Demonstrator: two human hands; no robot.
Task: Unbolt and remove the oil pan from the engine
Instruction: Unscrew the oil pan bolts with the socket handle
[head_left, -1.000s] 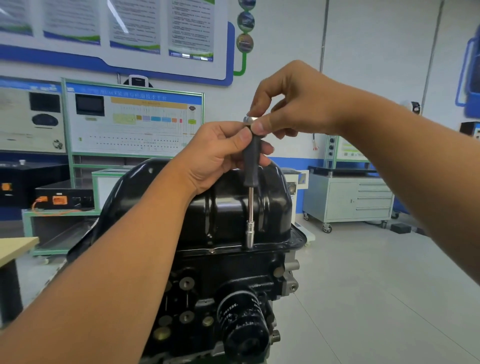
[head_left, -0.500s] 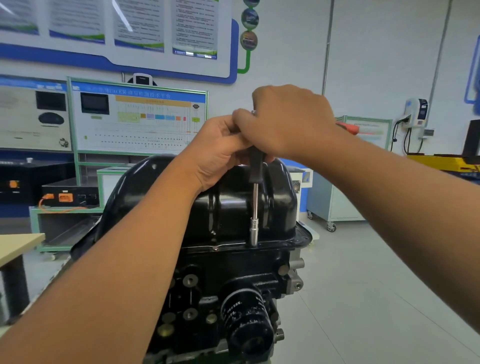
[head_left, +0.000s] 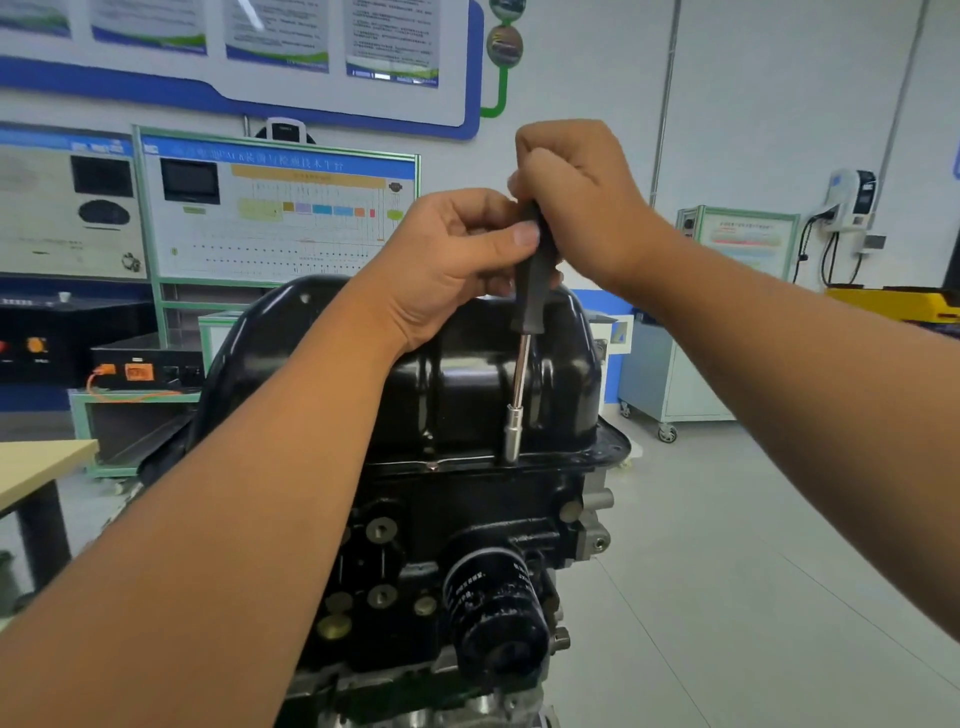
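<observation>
Both hands on the nut driver (head_left: 524, 332): left hand (head_left: 457, 254) pinches the handle, right hand (head_left: 576, 208) wraps its top. Socket sits on the oil pan (head_left: 467, 374) flange at 6 o'clock below both grips. Pan sits atop the engine (head_left: 467, 519).

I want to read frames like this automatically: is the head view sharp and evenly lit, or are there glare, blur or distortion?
Head view: the nut driver and both hands are fairly sharp; soft glare streaks the glossy oil pan; the wall posters are blurred and unreadable; the wide-angle lens stretches the forearms at the edges.
</observation>
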